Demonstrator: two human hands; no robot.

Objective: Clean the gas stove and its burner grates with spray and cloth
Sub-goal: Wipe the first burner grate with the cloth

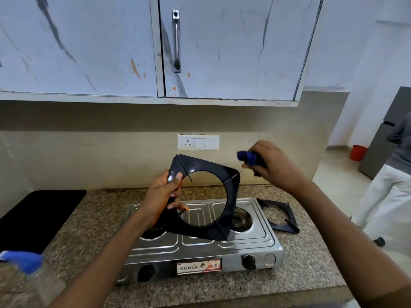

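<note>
My left hand (160,194) grips a black square burner grate (222,172) by its left edge and holds it tilted above the steel two-burner gas stove (200,247). Up and to the right of the grate, my right hand (273,165) is closed on a bunched blue cloth (246,157), which is blurred and apart from the grate. The second black grate (287,218) lies on the granite counter just right of the stove. A clear spray bottle with a blue head (24,263) stands on the counter at the near left. The right burner (241,220) is bare.
A black mat (37,214) lies on the counter to the left. White wall cabinets (200,52) hang overhead, with a wall socket (198,142) behind the stove. A person (391,185) stands at the far right near a grey fridge and a red bucket (357,152).
</note>
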